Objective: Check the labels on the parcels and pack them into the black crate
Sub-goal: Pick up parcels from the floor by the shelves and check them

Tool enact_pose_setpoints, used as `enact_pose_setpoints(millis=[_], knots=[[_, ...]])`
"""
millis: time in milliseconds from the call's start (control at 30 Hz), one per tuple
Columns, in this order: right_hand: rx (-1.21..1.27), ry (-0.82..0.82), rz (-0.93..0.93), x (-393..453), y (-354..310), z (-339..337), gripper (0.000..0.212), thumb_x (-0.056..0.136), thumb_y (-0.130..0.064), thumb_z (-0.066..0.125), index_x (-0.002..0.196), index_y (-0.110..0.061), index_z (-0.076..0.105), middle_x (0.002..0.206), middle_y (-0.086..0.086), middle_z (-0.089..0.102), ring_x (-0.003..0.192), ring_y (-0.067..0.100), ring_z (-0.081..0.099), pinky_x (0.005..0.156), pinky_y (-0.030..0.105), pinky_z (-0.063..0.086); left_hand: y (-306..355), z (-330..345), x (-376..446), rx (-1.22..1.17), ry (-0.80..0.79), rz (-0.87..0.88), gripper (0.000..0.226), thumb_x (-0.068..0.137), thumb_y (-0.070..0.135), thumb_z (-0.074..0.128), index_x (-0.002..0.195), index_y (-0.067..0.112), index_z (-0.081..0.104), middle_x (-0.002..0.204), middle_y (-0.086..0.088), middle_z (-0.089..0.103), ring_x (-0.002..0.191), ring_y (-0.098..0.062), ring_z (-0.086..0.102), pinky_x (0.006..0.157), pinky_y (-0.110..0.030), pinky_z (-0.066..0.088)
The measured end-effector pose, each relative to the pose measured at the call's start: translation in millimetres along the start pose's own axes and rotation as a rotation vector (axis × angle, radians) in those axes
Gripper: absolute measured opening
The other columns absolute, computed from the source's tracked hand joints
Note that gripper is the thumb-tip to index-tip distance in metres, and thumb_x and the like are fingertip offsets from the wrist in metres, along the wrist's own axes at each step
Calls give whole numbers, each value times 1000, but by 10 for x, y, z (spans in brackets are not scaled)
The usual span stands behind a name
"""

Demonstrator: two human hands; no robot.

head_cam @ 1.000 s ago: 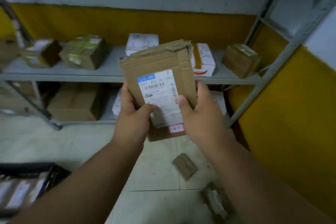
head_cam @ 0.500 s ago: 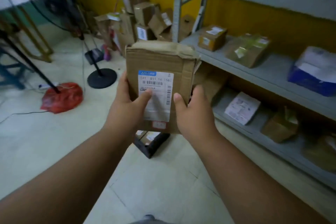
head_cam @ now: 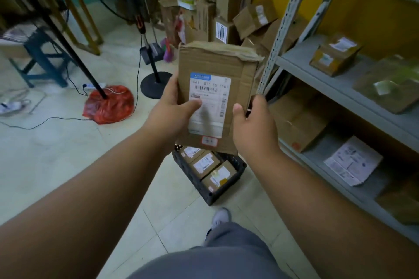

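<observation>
Brown parcel [head_cam: 215, 97] with white, blue-topped label [head_cam: 209, 106], black crate [head_cam: 210, 190], red bag [head_cam: 108, 104], yellow wall [head_cam: 353, 18]

Matt brown cardboard parcel [head_cam: 215, 95] w/ glossy paper label [head_cam: 209, 106] — black plastic lattice crate [head_cam: 226, 190], grey metal shelving [head_cam: 340, 88]

To your left, a crumpled red plastic bag [head_cam: 108, 104] lies on the pale tiled floor [head_cam: 45, 161]; beyond it stand a round black fan base [head_cam: 156, 84] and a dark blue stool [head_cam: 43, 61].

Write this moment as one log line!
step: checking label | both hands: left hand, right hand hold parcel | black crate: below, partly filled
</observation>
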State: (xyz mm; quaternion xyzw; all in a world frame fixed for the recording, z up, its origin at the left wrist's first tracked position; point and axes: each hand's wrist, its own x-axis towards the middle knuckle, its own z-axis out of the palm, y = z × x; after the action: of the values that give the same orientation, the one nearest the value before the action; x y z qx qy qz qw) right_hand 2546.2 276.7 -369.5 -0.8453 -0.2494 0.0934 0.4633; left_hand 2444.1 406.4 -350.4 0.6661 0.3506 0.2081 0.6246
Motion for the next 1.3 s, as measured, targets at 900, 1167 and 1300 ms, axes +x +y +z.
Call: enact_pose_setpoints(millis=[900,1167,1300], knots=[[42,362,486,2588,23,1550,8,97,-33,57,100,-28,52,87,-16,58,76,0,56,59,19,39,-158,-235,3845,409,-433,-20,52,94,28,63,138,47,43,104,19,61,93,-1,59,65,-20,46],[103,457,685,2683,309,2365,11,95,-30,60,102,-21,58,96,-7,67,79,5,63,60,17,46,-716,-326,4408,564,-528,-91,31,99,47,46,130,40,49,112,16,63,93,-4,62,70,-24,51],[78,441,785,2708,894,2891,16,96,-33,59,102,-18,60,95,-5,68,80,10,65,71,30,56,-1412,-273,4596,563,-534,-168,30,100,47,44,128,40,53,107,19,61,85,2,59,67,-21,49]])
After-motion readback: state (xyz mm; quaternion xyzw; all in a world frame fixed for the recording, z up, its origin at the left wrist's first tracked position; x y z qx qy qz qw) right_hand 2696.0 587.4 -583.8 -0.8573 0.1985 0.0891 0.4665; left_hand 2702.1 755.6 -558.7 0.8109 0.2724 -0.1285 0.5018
